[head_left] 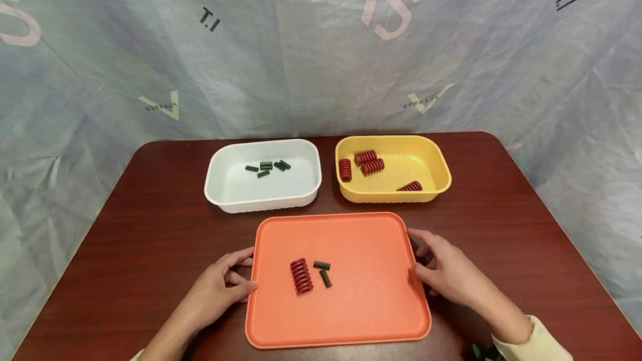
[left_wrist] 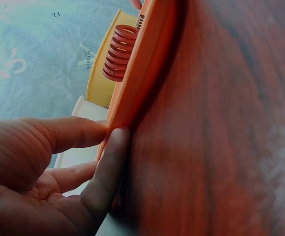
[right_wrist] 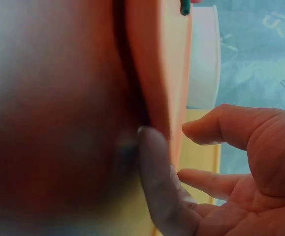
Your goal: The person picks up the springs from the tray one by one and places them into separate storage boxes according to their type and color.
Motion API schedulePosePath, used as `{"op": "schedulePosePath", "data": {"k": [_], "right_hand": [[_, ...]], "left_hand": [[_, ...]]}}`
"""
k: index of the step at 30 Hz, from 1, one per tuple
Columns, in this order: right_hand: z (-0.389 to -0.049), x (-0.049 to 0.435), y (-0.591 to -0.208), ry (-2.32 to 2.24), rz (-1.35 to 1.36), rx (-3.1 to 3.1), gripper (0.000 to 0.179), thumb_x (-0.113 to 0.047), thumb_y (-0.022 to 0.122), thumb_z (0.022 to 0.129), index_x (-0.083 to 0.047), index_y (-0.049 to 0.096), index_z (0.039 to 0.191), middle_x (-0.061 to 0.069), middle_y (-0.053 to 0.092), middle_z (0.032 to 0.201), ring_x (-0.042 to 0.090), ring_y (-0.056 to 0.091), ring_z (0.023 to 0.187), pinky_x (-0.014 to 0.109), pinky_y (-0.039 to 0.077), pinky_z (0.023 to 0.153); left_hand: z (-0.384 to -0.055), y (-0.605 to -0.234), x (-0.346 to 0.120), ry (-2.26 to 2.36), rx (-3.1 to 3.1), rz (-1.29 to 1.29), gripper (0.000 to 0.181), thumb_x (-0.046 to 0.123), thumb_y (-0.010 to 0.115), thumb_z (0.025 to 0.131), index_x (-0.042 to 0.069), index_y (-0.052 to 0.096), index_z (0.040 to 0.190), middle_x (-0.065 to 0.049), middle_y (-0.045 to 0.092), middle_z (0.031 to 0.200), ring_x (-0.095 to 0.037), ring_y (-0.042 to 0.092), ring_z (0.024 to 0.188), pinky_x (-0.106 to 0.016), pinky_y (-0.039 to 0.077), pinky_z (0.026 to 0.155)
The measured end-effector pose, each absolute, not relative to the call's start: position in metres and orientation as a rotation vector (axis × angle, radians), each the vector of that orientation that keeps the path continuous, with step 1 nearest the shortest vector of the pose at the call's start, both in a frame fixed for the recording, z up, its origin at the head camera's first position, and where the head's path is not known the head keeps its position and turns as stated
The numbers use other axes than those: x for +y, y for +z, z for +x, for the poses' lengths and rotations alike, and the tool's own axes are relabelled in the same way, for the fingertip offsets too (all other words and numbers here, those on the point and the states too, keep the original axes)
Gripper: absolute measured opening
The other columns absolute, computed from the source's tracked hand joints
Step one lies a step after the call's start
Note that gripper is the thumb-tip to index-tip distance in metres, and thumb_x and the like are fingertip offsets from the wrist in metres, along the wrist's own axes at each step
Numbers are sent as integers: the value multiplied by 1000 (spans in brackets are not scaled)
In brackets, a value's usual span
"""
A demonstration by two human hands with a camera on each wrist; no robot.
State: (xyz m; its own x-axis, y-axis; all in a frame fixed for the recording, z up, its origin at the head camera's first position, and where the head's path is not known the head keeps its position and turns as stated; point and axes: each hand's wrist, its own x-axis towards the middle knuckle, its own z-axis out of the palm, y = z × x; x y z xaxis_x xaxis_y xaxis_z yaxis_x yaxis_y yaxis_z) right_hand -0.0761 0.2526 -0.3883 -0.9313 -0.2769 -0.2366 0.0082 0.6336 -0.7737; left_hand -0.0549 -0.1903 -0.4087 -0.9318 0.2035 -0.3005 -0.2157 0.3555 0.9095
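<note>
An orange tray (head_left: 371, 305) lies on the table between both hands. On it are one red coil spring (head_left: 301, 276) and two small dark green springs, one lying crosswise (head_left: 321, 265) and one slanted (head_left: 325, 278). My left hand (head_left: 215, 288) pinches the tray's left edge, thumb on the rim and fingertips low against the side, as the left wrist view shows. At the right edge, my right hand (head_left: 446, 266) has its fingertips against the tray's side. Its thumb (right_wrist: 206, 129) hovers over the rim with a small gap in the right wrist view.
Behind the tray, a white bin (head_left: 266, 203) holds several small dark green springs (head_left: 266, 165). To its right stands a yellow bin (head_left: 393, 196) with several red springs (head_left: 373, 166). A printed grey sheet (head_left: 301, 71) hangs behind the dark red wooden table (head_left: 150, 227).
</note>
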Motion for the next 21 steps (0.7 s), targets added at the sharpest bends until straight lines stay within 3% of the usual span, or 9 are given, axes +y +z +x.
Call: {"op": "schedulePosePath", "data": {"k": [7,12,15,21], "right_hand": [[-99,252,-365,-1222,-379,2536,46,-3,72,94,-2,58,139,16,61,111,15,58,61,33,56,48],[-117,244,-358,-1305,-550,2395,38,0,69,95,-1,63,132,17,62,106,14,58,67,33,58,49],[-127,236,-354,-1332,-593,2295,37,0,68,95,-1,63,132,19,64,108,18,60,75,34,59,54],[-146,216,-348,-1350,-610,2138,37,-6,67,98,-6,64,134,21,67,124,38,66,102,41,63,66]], "left_hand": [[-55,-408,-189,1596,2274,-22,70,4,82,87,-1,50,149,-19,56,134,-19,72,86,-30,62,71],[-55,-409,-190,1612,2254,-29,70,4,81,87,-1,49,150,-19,55,135,-20,72,87,-30,63,71],[-55,-409,-190,1612,2246,-34,71,4,81,87,-1,48,150,-19,55,135,-21,72,87,-30,63,71],[-55,-409,-190,1619,2244,-16,71,4,81,88,-1,48,150,-20,54,135,-21,72,87,-30,63,72]]}}
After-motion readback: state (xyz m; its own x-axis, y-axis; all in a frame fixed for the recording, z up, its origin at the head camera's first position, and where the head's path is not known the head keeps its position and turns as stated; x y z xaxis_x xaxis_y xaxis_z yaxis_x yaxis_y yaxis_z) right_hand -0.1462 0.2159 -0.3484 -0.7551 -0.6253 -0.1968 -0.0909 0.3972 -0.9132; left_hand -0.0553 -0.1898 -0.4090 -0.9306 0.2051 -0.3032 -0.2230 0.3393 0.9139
